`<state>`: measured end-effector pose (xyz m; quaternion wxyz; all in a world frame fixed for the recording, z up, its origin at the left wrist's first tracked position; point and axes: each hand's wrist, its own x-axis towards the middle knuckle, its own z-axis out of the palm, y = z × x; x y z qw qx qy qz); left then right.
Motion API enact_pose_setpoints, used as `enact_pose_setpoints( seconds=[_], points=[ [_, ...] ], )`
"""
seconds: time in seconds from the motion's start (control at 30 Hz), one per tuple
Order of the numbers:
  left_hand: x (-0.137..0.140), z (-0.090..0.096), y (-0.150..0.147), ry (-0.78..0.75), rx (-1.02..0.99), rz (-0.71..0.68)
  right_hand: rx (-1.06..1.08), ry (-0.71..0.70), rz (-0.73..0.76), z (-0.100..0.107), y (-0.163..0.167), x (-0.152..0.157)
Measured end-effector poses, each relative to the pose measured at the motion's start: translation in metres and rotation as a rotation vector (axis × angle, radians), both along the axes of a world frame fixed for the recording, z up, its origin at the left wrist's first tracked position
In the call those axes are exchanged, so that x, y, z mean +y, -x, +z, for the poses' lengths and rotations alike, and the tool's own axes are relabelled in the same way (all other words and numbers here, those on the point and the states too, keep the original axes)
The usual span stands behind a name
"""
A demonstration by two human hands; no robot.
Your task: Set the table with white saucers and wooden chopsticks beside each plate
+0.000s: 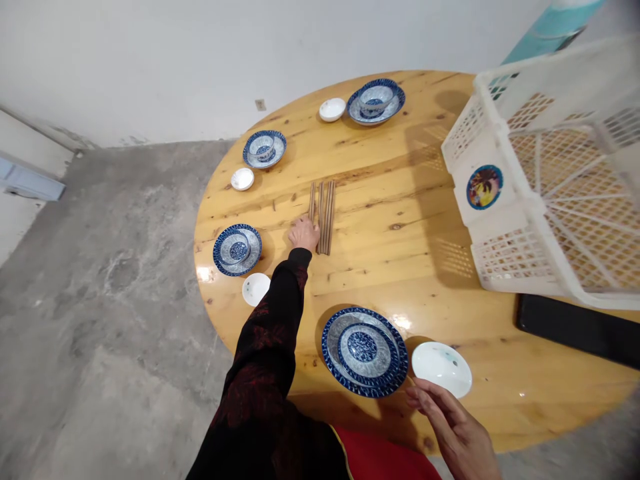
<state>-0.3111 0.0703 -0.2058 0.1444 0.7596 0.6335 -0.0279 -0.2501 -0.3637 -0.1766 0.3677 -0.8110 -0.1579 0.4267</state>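
Note:
My left hand (pixel 304 233) reaches out over the middle of the table, its fingers curled round the near end of the leftmost of several brown wooden chopsticks (pixel 327 217). The others lie side by side just to its right. My right hand (pixel 453 427) hovers at the near table edge, fingers loosely bent and a little apart, with nothing visible in them. Its fingertips are close to a blue-and-white plate with a matching bowl on it (pixel 365 352). Just beyond that hand sits a small white dish (pixel 442 369).
More plates with bowls stand round the edge: a left one (pixel 237 250), an upper-left one (pixel 265 149) and a far one (pixel 376 102), each beside a small white dish. A white plastic basket (pixel 483 150) and a black phone-like slab (pixel 575 330) occupy the right.

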Motion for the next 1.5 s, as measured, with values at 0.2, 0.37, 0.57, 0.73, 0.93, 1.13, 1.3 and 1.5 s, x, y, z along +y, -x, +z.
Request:
enact_pose_setpoints(
  seconds=[0.2, 0.37, 0.57, 0.73, 0.93, 1.13, 1.3, 1.5],
  points=[
    [0.007, 0.004, 0.000, 0.030, 0.050, -0.019, -0.012, -0.010, -0.012, 0.000, 0.000, 0.000],
    [0.019, 0.006, 0.010, 0.139, -0.005, 0.012, 0.019, -0.029, -0.041, 0.002, 0.001, 0.002],
    [0.014, 0.015, 0.030, 0.165, -0.200, 0.074, 0.021, -0.063, -0.015, 0.006, 0.002, 0.006],
    [-0.034, 0.046, 0.040, 0.137, -0.434, -0.017, 0.008, -0.172, -0.016, 0.013, -0.010, 0.024],
    [-0.158, 0.080, 0.037, 0.035, -0.576, -0.350, -0.078, -0.440, -0.096, 0.057, -0.028, 0.087],
    [-0.247, 0.089, 0.031, -0.143, -0.719, -0.600, -0.127, -0.609, -0.129, 0.084, -0.040, 0.113],
    [-0.273, 0.088, 0.027, -0.118, -0.766, -0.641, -0.130, -0.647, -0.105, 0.087, -0.040, 0.096],
    [-0.274, 0.099, 0.035, 0.311, -0.958, -0.618, -0.039, -0.670, -0.077, 0.091, -0.042, 0.077]
  ],
)
